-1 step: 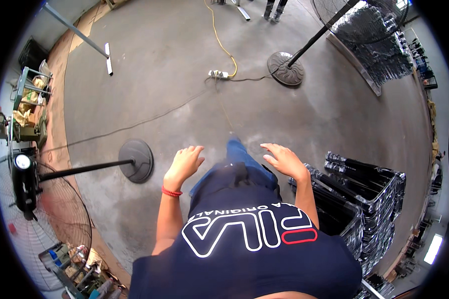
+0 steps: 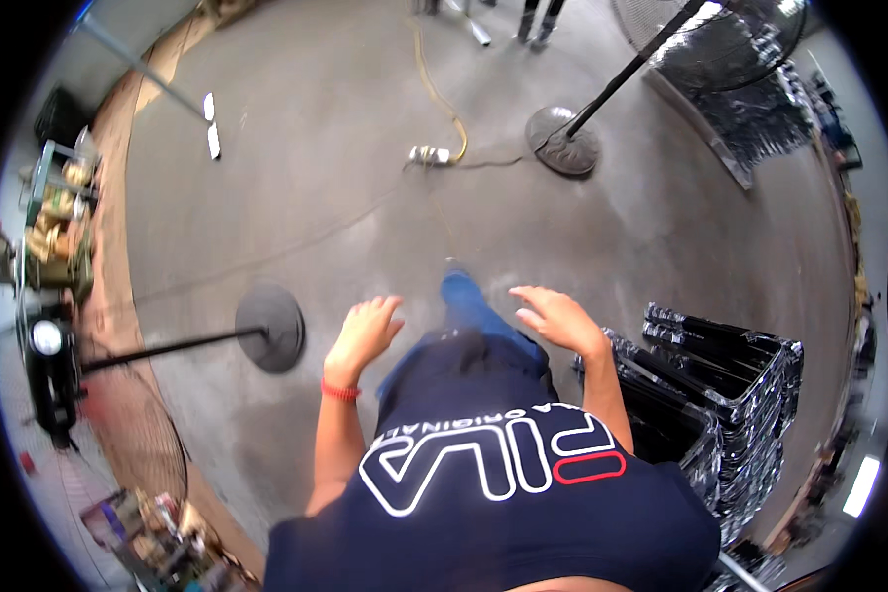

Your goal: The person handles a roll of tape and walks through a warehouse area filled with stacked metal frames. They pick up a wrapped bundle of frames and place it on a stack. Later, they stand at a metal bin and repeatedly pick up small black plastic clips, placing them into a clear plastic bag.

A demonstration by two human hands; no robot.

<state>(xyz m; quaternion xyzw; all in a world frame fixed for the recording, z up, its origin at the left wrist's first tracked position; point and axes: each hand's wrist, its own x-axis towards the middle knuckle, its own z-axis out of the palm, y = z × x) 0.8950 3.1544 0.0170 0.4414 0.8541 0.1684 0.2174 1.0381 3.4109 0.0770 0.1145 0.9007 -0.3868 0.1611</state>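
My left hand (image 2: 367, 331) hangs in the air in front of my waist, fingers apart and nothing in them. A red bead bracelet (image 2: 340, 391) circles that wrist. On the other side my right hand (image 2: 560, 321) is likewise raised and empty, its fingers stretched inward. Between the two hands one leg in blue jeans (image 2: 471, 304) reaches forward over the grey floor (image 2: 345, 197). To the right, close to my right forearm, stand stacks of black parts wrapped in clear film (image 2: 725, 380). Neither hand visibly grips anything.
A standing fan's round base (image 2: 270, 328) lies at my left, another fan base (image 2: 562, 141) ahead right. A power strip (image 2: 429, 155) with a yellow cord (image 2: 432, 84) crosses the floor ahead. More film-wrapped stock (image 2: 750, 118) sits far right. A person's legs (image 2: 540, 22) show at the top.
The floor objects at left and ahead sit slightly lower in the picture and look more blurred. Both hands keep nearly the same empty pose.
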